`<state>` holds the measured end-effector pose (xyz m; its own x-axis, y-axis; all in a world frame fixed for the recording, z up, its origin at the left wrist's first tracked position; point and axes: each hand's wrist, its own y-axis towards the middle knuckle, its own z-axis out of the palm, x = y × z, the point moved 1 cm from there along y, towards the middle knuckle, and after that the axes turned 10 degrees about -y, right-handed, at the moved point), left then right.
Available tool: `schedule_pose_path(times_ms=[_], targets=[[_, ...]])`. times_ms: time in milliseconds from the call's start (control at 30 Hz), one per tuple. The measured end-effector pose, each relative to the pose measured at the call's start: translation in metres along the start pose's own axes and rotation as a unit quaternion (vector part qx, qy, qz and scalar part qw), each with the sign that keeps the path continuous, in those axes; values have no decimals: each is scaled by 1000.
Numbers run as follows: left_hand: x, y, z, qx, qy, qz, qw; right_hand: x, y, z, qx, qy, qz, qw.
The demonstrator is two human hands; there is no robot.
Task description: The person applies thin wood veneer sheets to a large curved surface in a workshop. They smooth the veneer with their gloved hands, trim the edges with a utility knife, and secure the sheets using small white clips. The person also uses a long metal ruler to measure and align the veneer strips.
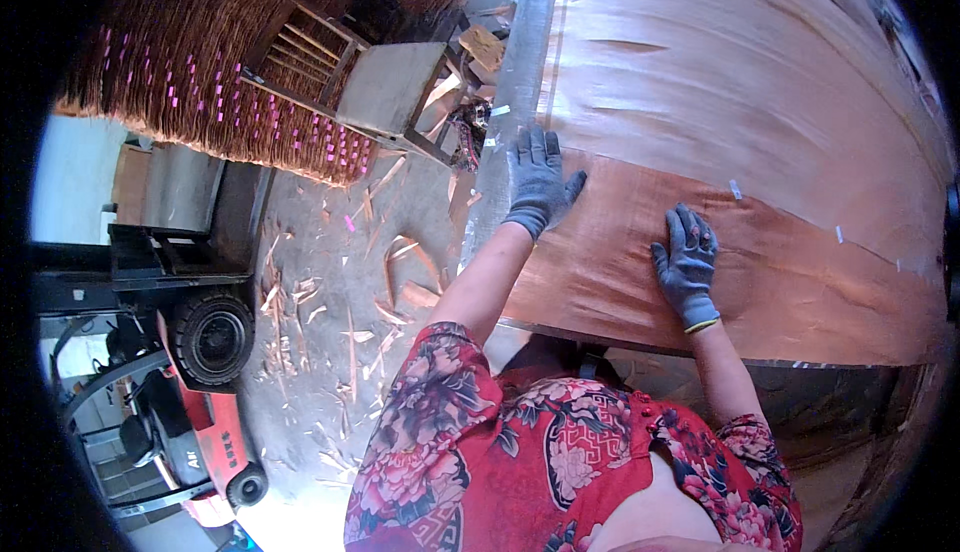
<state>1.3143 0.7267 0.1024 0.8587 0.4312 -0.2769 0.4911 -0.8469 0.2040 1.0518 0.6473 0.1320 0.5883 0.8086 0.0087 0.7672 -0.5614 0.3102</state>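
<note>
Brown veneer sheet [770, 277] lay along near edge of bench [518, 62]; L hand [541, 190] flat, thumb out, nr left edge; R hand [688, 264] flat, fingers slightly apart. Sheet was prob. thin, light, easily split; corners looked best for 2-handed grip.

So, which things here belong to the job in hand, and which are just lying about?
Seemingly in the job:
grey-gloved left hand
grey-gloved right hand
thin reddish-brown sheet beneath both

Apparently just about:
wooden slat-backed chair
loose brown wood scraps
red-and-black forklift
</note>
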Motion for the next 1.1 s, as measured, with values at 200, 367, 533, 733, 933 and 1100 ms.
schedule_pose_path(times_ms=[200,367,533,733,933,1100], targets=[[7,2,12,0,-90,-2,996,33,14,7,16,49,137,989],[38,-2,-8,-154,-14,207,966,92,29,24,-52,-118,187,974],[134,-91,-89,66,-442,193,873,105,32,25,-61,-111,222,967],[268,-169,-121,151,-494,32,855,102,32,33,-1,-157,251,955],[299,-161,-112,194,-509,-7,839,101,32,35,0,-191,232,954],[303,-96,-109,248,-415,95,870,100,29,34,-32,-149,213,965]])
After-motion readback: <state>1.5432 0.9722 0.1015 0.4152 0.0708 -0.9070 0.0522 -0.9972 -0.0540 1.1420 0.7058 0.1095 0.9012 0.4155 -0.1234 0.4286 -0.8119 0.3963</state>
